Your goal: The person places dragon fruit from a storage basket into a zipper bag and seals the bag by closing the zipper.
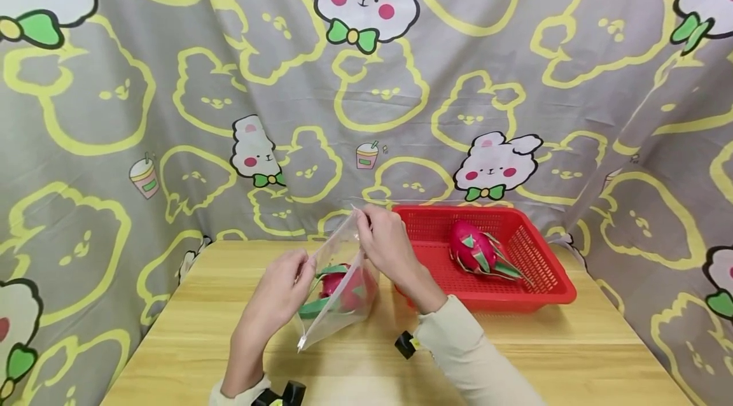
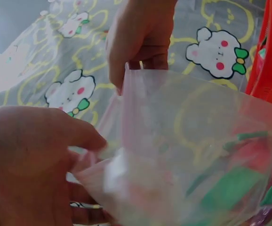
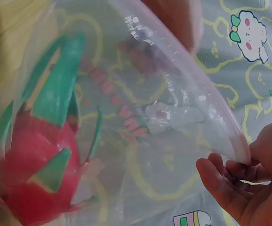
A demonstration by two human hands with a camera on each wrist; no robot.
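A clear zip bag [image 1: 343, 324] is held tilted above the table, its mouth spread apart. Inside it lies a pink dragon fruit [image 3: 42, 165] with green scales, partly visible through the plastic. My left hand [image 1: 282, 291] pinches the bag's edge on the near left side. At the upper corner, the right hand [image 1: 389, 244] grips the rim between thumb and fingers, as the right wrist view also shows. A white slider [image 1: 301, 343] sits at the lower end of the zip. Some of the left fingers [image 2: 86, 212] are partly hidden by the bag.
To the right stands a red perforated basket [image 1: 487, 298] holding another dragon fruit [image 1: 472, 247]. Both rest on a light wooden table [image 1: 189, 329]. A grey cartoon-print cloth [image 1: 366, 119] hangs behind and along both sides.
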